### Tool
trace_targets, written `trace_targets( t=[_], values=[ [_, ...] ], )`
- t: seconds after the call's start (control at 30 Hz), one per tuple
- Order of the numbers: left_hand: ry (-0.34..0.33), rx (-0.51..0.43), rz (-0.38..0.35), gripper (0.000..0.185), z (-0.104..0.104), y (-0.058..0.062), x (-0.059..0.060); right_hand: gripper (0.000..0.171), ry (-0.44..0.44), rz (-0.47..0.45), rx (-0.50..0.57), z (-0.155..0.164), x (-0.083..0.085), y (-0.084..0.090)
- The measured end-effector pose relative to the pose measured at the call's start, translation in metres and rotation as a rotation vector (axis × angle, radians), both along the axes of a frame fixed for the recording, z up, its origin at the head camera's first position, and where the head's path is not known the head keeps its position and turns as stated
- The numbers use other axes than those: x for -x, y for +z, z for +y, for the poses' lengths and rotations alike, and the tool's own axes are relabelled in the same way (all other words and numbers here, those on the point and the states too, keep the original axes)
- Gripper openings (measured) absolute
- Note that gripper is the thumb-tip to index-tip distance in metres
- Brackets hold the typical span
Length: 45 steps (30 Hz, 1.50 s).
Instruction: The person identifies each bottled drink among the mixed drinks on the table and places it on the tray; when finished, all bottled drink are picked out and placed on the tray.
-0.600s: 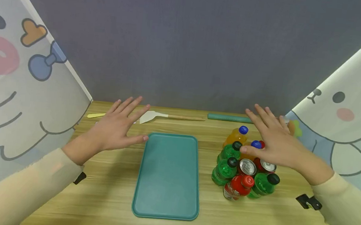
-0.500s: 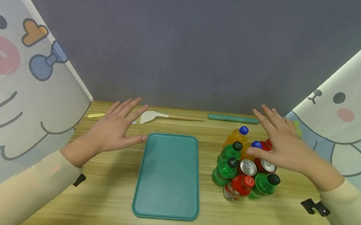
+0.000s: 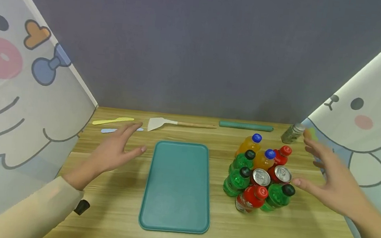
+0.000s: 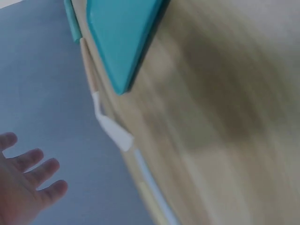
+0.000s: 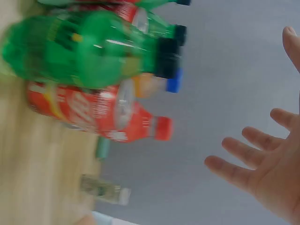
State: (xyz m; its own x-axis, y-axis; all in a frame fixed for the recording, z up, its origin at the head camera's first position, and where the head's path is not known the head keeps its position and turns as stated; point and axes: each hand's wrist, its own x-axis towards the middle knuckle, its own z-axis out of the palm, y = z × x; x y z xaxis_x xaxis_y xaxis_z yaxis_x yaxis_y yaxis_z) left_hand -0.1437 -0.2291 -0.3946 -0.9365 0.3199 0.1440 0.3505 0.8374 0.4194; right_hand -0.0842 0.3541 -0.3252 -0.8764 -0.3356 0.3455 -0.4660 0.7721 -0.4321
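Note:
My left hand (image 3: 113, 151) hovers left of a teal tray (image 3: 177, 186), its fingers relaxed and holding nothing. A blue knife (image 3: 108, 130) lies partly hidden behind its fingers. To the right of the drinks, my right hand (image 3: 337, 183) is in the air, fingers loosely spread and nothing in it. Its thumb points toward a green bottle (image 3: 276, 196) with a black cap. In the right wrist view that hand is apart from the green bottle (image 5: 89, 49) and a red can (image 5: 77, 105). The cluster also has orange bottles (image 3: 248, 144), a silver-topped can (image 3: 260, 177) and a red bottle (image 3: 251, 197).
Along the back lie a yellow knife (image 3: 112, 121), a white spatula (image 3: 157, 122) with a wooden handle, and a long green stick-like box (image 3: 246, 126). A small jar (image 3: 292, 133) stands at the back right. A grey wall (image 3: 197, 50) closes the back.
My right hand has moved right and down, away from above the drinks, uncovering the jar and a red bottle. The left hand has drawn slightly left and down, showing more of the knives.

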Motion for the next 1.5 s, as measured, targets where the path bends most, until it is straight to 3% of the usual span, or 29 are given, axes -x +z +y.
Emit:
trace_targets(
  t=[0.33,0.73,1.07,1.3,1.5],
  values=[
    [0.065,-0.293,-0.311,0.073,0.002,-0.054,-0.007,0.093,-0.054,-0.048,0.177,0.003,-0.033,-0.050],
    [0.119,-0.556,-0.565,0.064,0.014,-0.086,-0.010,0.083,-0.112,-0.180,0.217,-0.001,-0.055,-0.085],
    [0.168,-0.681,-0.661,0.059,0.020,-0.097,-0.012,0.084,-0.180,-0.214,0.189,-0.006,-0.058,-0.098],
    [0.205,-0.656,-0.678,0.058,0.027,-0.097,-0.010,0.080,-0.220,-0.209,0.197,-0.008,-0.059,-0.105],
    [0.215,-0.628,-0.650,0.058,0.034,-0.100,-0.008,0.073,-0.246,-0.215,0.196,-0.009,-0.059,-0.108]
  ],
)
